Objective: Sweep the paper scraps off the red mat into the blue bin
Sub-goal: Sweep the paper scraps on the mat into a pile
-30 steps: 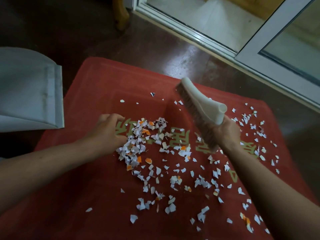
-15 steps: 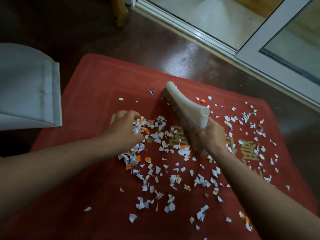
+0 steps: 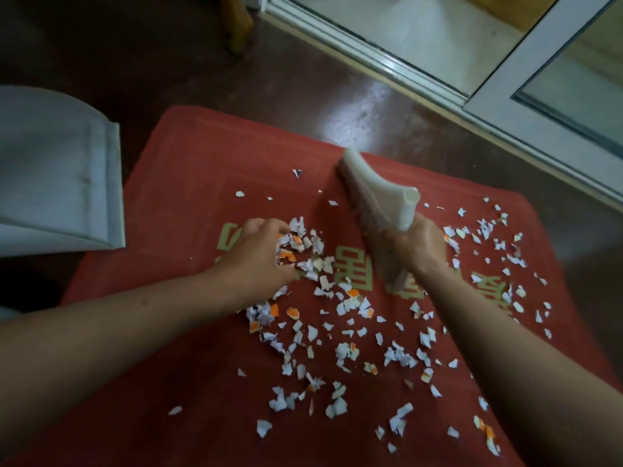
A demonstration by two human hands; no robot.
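Left hand [image 3: 259,257] is curling round a heap of white-and-orange paper scraps [image 3: 303,251] on the red fabric mat [image 3: 188,156], damming them I guess, while right hand [image 3: 413,244] is gripping the white plastic brush [image 3: 377,200], pale blue bin [image 3: 57,170] sitting just left.

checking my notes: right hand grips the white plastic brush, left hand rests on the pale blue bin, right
No: the head view shows the left hand on the white and orange paper scraps on the red mat, not the pale blue bin. Rest stands.
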